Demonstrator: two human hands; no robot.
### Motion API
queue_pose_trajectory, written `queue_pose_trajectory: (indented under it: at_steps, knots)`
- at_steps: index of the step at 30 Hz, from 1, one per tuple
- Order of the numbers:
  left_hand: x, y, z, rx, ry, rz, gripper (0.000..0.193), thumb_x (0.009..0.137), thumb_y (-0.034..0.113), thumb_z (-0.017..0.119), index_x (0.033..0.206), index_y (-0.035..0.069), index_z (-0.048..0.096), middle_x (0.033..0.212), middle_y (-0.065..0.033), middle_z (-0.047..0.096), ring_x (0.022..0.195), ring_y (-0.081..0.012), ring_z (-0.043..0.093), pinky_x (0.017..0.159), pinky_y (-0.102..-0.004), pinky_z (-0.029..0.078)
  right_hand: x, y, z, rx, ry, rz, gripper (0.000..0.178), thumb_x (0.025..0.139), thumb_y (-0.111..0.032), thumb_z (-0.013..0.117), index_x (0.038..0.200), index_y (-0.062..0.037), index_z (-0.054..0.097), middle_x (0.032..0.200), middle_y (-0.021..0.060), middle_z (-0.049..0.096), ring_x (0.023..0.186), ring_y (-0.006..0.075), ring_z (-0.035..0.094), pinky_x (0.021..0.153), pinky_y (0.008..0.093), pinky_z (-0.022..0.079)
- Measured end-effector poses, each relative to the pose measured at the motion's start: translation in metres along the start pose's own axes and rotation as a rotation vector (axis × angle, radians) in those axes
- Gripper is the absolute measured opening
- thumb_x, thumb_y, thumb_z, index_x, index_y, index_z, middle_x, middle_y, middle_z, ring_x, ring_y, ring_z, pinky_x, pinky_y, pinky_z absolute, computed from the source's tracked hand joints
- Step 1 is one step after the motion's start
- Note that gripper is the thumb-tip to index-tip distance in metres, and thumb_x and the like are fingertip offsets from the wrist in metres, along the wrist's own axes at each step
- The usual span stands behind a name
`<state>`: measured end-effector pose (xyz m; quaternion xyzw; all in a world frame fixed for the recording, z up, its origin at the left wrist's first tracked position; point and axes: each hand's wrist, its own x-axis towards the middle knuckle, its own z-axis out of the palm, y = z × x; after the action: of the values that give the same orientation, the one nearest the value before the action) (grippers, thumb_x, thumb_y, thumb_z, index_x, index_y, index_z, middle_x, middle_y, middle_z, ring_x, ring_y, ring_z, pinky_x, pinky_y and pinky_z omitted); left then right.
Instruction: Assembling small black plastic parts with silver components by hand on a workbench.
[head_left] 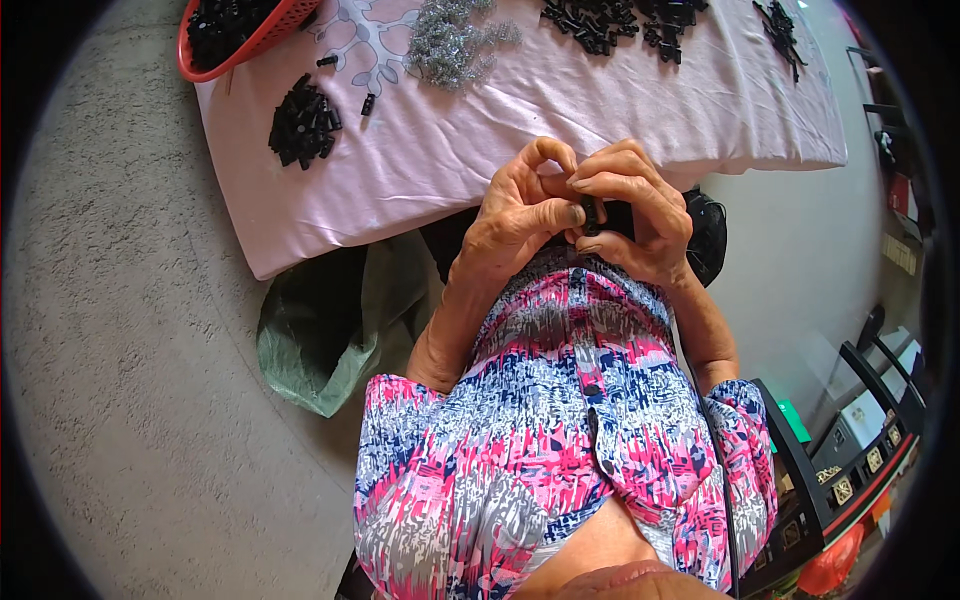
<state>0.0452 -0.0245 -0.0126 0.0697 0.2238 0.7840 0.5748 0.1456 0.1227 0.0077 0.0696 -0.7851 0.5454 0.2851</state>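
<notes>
My left hand (513,208) and my right hand (648,212) meet just in front of the table's near edge. Between their fingertips is a small black plastic piece (589,216), long and narrow. The left thumb presses against its side, while the right thumb and fingers pinch its ends. Most of the piece is hidden by the fingers, so its exact shape cannot be told. On the table beyond lie a heap of tiny shiny metal springs (450,45) and a pile of short black plastic parts (304,124).
A pink cloth (440,170) covers the table. At its far left stands a red basket (268,42) of black parts. More black piles (592,25) lie along the back, with thin black pieces (782,38) at right. A green sack (320,350) hangs open below the table.
</notes>
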Motion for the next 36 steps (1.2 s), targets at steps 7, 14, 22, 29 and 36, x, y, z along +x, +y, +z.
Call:
queue_pose_trajectory:
  at_steps: [7,14,22,29,36]
  knots:
    - [-0.001,0.002,-0.002,0.033,-0.061,0.01,0.042,0.082,-0.002,0.074,0.114,0.004,0.046,0.094,-0.0126,0.066,0.078,-0.0162,0.068,0.066,-0.0247,0.058,-0.004,-0.001,0.002,-0.025,0.005,-0.057,0.047,0.071,-0.021,0.084,0.107,0.0022,0.065,0.103,0.0157,0.066,0.093,0.0307,0.062,0.079,0.0383,0.051]
    - [-0.001,-0.002,-0.005,0.048,-0.04,0.013,0.042,0.082,-0.002,0.074,0.113,0.004,0.046,0.093,-0.0104,0.065,0.078,-0.0151,0.067,0.067,-0.0248,0.058,-0.01,0.001,0.008,-0.053,0.06,-0.065,0.046,0.073,-0.022,0.082,0.105,0.004,0.063,0.102,0.0164,0.065,0.092,0.0326,0.062,0.078,0.0393,0.051]
    - [-0.001,-0.008,-0.005,-0.15,-0.041,-0.021,0.042,0.081,-0.005,0.073,0.114,0.005,0.048,0.098,-0.0091,0.063,0.088,-0.0165,0.066,0.072,-0.0267,0.056,-0.004,0.0,0.01,-0.049,0.075,-0.066,0.043,0.075,-0.025,0.08,0.103,0.0046,0.063,0.098,0.0167,0.065,0.088,0.0315,0.061,0.075,0.0378,0.051]
    - [0.004,-0.008,-0.002,-0.116,-0.014,-0.014,0.041,0.08,0.005,0.077,0.107,0.005,0.046,0.096,-0.0081,0.058,0.087,-0.0173,0.062,0.074,-0.0273,0.053,0.001,0.003,0.009,0.001,0.099,-0.076,0.034,0.077,-0.017,0.078,0.099,0.0054,0.063,0.093,0.0162,0.064,0.084,0.0295,0.06,0.072,0.0359,0.05]
    - [-0.001,-0.002,0.003,-0.207,0.02,-0.018,0.041,0.08,-0.006,0.069,0.114,0.006,0.049,0.097,-0.0061,0.059,0.085,-0.0157,0.064,0.067,-0.0275,0.054,0.006,0.005,0.012,-0.001,0.103,-0.072,0.036,0.076,-0.018,0.079,0.097,0.0063,0.064,0.094,0.0173,0.065,0.083,0.0304,0.062,0.072,0.0375,0.05]
